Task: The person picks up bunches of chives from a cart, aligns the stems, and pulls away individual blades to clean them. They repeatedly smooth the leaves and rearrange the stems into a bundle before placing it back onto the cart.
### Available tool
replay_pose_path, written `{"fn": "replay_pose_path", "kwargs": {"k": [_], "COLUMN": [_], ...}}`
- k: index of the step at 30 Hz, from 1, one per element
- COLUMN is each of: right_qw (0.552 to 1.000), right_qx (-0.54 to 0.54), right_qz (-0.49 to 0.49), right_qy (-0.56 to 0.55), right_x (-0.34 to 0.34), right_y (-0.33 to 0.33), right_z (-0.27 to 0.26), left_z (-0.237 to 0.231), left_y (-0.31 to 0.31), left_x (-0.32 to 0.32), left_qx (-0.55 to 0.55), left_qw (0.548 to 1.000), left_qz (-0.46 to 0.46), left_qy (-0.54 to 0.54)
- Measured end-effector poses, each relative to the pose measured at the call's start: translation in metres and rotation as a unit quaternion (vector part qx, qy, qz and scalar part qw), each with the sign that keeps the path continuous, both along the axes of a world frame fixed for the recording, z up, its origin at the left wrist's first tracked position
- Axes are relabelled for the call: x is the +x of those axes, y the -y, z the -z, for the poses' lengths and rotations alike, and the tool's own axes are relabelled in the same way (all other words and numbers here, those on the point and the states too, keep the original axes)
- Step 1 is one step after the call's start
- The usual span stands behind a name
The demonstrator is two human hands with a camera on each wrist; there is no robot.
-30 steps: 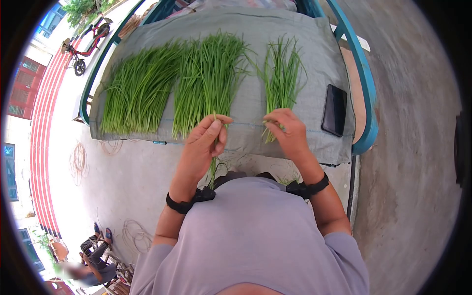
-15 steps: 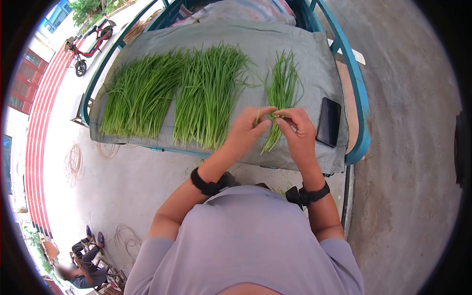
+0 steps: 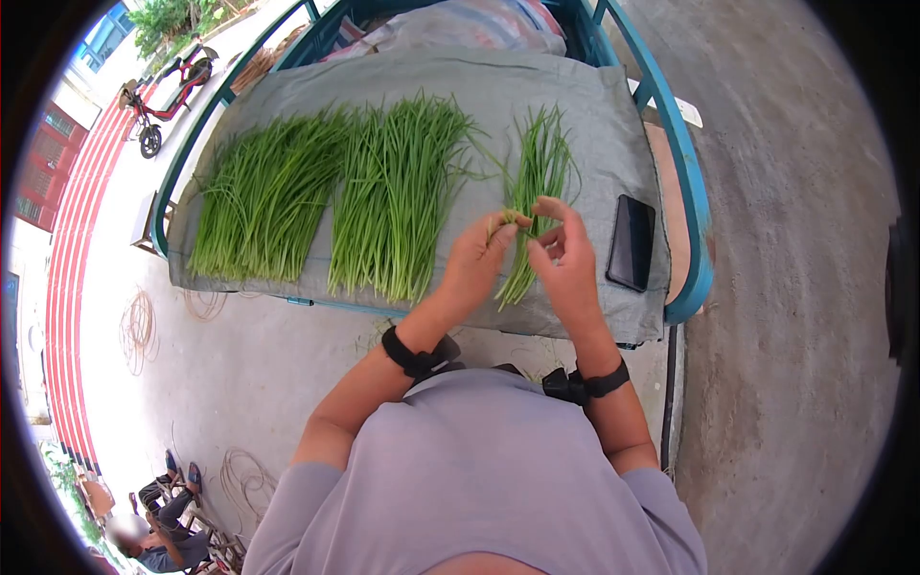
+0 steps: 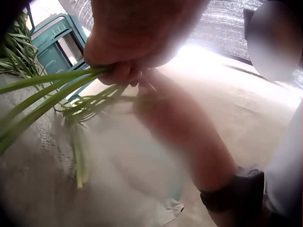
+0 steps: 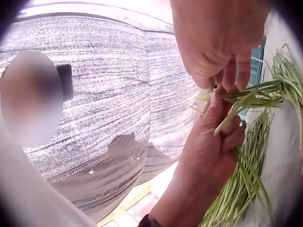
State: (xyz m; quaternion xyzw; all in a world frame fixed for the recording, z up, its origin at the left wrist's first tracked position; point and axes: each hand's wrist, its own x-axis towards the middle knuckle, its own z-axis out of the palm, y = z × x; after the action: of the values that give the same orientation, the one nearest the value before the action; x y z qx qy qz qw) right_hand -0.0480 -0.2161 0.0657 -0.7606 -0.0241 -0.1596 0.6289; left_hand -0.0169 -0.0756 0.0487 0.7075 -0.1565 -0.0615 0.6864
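Note:
My left hand (image 3: 474, 254) pinches a few slender green garlic chives (image 4: 52, 92) between thumb and fingers. Pale stalk ends (image 5: 222, 123) stick out past its thumb in the right wrist view. Close beside it, my right hand (image 3: 567, 264) has thumb and forefinger apart, its fingertips right by the held stalks. Beneath both hands lies a small bunch of chives (image 3: 540, 158) on a grey cloth (image 3: 489, 77). Two larger bunches lie to the left, a middle one (image 3: 393, 201) and a far-left one (image 3: 268, 192).
A black phone (image 3: 632, 242) lies on the cloth at the right. The cloth covers a cart bed with teal rails (image 3: 692, 220). A striped sack (image 3: 460, 29) is behind. Farther left are a red scooter (image 3: 163, 105) and a seated person (image 3: 168, 522).
My left hand moved right from over the middle bunch to beside my right hand. The hands met at the stalks; now the right fingers have spread slightly away.

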Motion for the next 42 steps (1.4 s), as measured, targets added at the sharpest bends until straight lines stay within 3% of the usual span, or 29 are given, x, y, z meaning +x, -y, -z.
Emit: {"fn": "replay_pose_path", "kwargs": {"k": [4,8,11,19,21,24,26,29,32,33,38,42], "right_qw": [0.994,0.984,0.975,0.969,0.971,0.980,0.988,0.988,0.990,0.990,0.987,0.956], "right_qx": [-0.003,-0.165,-0.217,-0.248,-0.238,-0.195,-0.142,-0.148,-0.116,-0.122,-0.134,-0.281], "right_qz": [-0.066,-0.038,-0.038,0.010,0.010,0.005,-0.008,0.010,0.017,0.014,0.010,0.062], "right_qy": [-0.083,-0.062,-0.034,0.008,-0.002,-0.037,-0.066,-0.051,-0.082,-0.074,-0.088,0.058], "right_x": [0.003,0.016,0.022,0.028,0.031,0.031,0.029,0.031,0.033,0.032,0.035,0.030], "right_y": [-0.007,-0.003,0.007,0.009,0.012,0.014,0.012,0.015,0.015,0.015,0.015,0.013], "right_z": [-0.003,0.029,0.060,0.078,0.087,0.093,0.086,0.092,0.089,0.087,0.094,0.071], "left_z": [-0.002,-0.002,-0.009,-0.085,-0.101,-0.119,-0.130,-0.143,-0.127,-0.133,-0.116,-0.103], "left_y": [-0.001,-0.003,-0.009,-0.046,-0.074,-0.099,-0.118,-0.145,-0.209,-0.203,-0.217,-0.207], "left_x": [0.002,-0.002,-0.005,-0.008,-0.010,-0.011,-0.016,-0.026,-0.036,-0.040,-0.040,-0.036], "left_qx": [0.008,0.023,-0.004,-0.175,-0.140,-0.241,-0.342,-0.485,-0.587,-0.599,-0.627,-0.631], "left_qw": [1.000,0.998,0.998,0.957,0.950,0.893,0.859,0.800,0.800,0.785,0.772,0.770], "left_qz": [0.003,-0.023,-0.056,-0.232,-0.254,-0.331,-0.332,-0.325,-0.033,-0.107,-0.081,-0.080], "left_qy": [0.018,0.049,-0.013,0.024,0.119,0.186,0.190,0.143,0.124,0.118,0.070,0.041]}}
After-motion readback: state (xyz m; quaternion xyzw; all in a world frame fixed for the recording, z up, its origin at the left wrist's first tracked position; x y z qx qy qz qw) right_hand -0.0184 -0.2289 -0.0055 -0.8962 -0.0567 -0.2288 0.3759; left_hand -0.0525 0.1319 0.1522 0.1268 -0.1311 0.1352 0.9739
